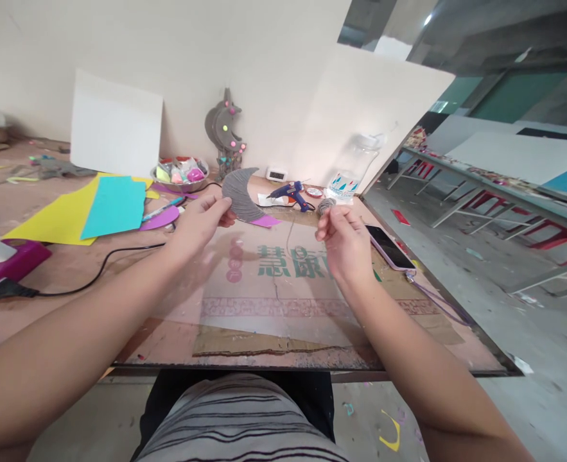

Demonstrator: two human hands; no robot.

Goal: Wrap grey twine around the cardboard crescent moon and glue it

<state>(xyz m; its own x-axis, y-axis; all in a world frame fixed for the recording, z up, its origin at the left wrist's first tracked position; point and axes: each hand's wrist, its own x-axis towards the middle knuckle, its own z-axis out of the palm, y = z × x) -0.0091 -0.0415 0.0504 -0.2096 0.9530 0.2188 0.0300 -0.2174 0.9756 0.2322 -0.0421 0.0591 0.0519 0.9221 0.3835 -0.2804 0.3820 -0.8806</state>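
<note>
My left hand [205, 221] pinches the lower left edge of a crescent moon [243, 194] wrapped in grey yarn, raised above the table. Over the right half of the cardboard sheet [244, 314], my right hand [345, 240] is closed with fingertips together. A small ball of grey yarn [326, 206] shows right by those fingertips; whether they grip it or only a strand of it is unclear. Between the hands a thin grey strand of yarn [290, 237] hangs down over the printed cardboard. Behind stands a finished-looking grey moon ornament [226, 131] with coloured pompoms.
A blue glue gun [290, 193], a small clock [277, 174] and a glass jar [353, 168] stand at the back. A phone [391, 248] lies right. Yellow paper [56, 215], blue foam sheet [113, 206], a bowl [182, 186] and a power strip [11, 273] with cord occupy the left.
</note>
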